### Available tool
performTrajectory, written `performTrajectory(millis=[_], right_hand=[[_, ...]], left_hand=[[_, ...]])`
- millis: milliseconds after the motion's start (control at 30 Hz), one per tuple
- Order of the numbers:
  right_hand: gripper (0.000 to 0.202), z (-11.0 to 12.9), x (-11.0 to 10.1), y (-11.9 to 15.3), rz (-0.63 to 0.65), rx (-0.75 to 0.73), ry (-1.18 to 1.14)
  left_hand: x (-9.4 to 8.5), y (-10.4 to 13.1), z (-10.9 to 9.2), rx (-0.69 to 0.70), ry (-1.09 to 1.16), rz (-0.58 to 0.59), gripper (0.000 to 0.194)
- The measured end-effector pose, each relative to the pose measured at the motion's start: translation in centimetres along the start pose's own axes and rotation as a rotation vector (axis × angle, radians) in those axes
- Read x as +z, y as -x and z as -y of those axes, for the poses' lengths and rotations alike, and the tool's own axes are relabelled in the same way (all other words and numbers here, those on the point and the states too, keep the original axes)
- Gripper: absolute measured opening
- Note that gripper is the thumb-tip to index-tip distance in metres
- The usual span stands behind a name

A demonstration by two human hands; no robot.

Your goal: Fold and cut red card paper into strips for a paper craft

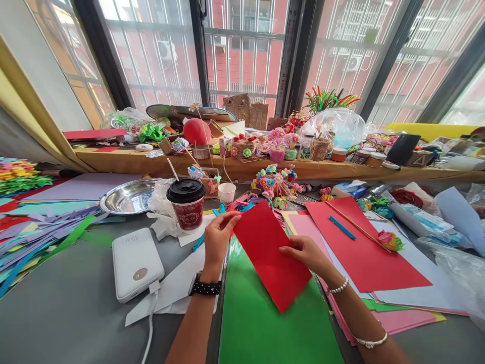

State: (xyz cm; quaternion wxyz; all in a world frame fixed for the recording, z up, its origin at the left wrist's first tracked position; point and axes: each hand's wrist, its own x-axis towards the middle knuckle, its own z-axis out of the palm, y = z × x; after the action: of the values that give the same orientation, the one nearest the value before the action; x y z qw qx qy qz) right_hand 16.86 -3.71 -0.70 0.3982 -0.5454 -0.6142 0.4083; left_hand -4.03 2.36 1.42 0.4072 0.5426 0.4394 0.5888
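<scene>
A red sheet of paper (271, 258) is held up at a tilt between my two hands. My left hand (220, 235) pinches its upper left corner between thumb and fingers. On its right edge my right hand (305, 253) grips with the thumb in front and the fingers behind, partly hidden. Beneath the red paper lies a glossy green sheet (276, 333) on the table. White paper pieces (178, 288) lie by my left wrist. Right of my right hand rests a larger red sheet (375, 247), with a blue paper strip (343, 227) and a thin stick (358, 226) on it.
A lidded coffee cup (186, 210), a white power bank (137, 265) with a cable, and a steel dish (129, 197) stand at left. Paper strips (56, 237) pile up far left. Paper flowers (276, 182) stand behind my hands. A crowded ledge (159, 161) runs below the windows.
</scene>
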Motion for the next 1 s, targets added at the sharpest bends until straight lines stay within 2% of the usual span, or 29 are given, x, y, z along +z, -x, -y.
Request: performTrajectory(millis=[67,133,233,333,400,467,533,633,667,733,800,900,1000], right_hand=[[0.032,0.0,0.4,0.1,-0.007,0.059,-0.186],[0.032,0.0,0.6,0.1,-0.063,0.073,-0.36],[0.031,0.3,0.1,0.1,-0.087,0.071,-0.462],[0.03,0.8,-1.0,0.3,-0.079,0.025,-0.461],[0.031,1.0,-1.5,0.4,-0.044,-0.01,-0.461],[0.031,0.7,-1.7,0.2,-0.045,-0.035,-0.463],[0.028,0.2,-1.5,-0.1,-0.145,-0.071,-0.464],[0.027,-0.7,-1.2,-0.6,-0.395,-0.144,-0.441],[0.028,-0.9,-1.2,-0.6,-0.464,-0.163,-0.41],[0.031,-0.9,-1.2,-0.4,-0.552,-0.192,-0.285],[0.033,-0.6,-1.1,-0.1,-0.563,-0.253,-0.084],[0.036,0.1,-0.7,0.4,-0.451,-0.409,0.224],[0.043,0.1,-0.3,0.5,-0.342,-0.502,0.396]], left_hand=[[0.9,0.4,0.1,-0.115,0.154,0.052,0.037],[1.7,0.9,0.4,-0.259,0.191,0.212,0.042],[2.5,1.5,0.8,-0.404,0.156,0.459,0.025],[2.7,1.7,0.9,-0.442,0.092,0.632,0.02],[2.7,1.7,0.8,-0.445,0.064,0.673,0.023],[2.7,1.9,0.6,-0.463,0.074,0.656,0.027],[2.7,2.1,0.4,-0.513,0.101,0.685,0.031],[2.8,2.3,0.4,-0.551,0.133,0.765,0.038],[2.8,2.3,0.5,-0.544,0.141,0.746,0.038],[2.9,2.1,0.7,-0.517,0.165,0.632,0.033],[2.9,1.9,1.0,-0.508,0.213,0.498,0.028],[2.9,1.6,1.4,-0.514,0.326,0.41,0.026],[2.9,1.6,1.4,-0.502,0.42,0.374,0.027]])
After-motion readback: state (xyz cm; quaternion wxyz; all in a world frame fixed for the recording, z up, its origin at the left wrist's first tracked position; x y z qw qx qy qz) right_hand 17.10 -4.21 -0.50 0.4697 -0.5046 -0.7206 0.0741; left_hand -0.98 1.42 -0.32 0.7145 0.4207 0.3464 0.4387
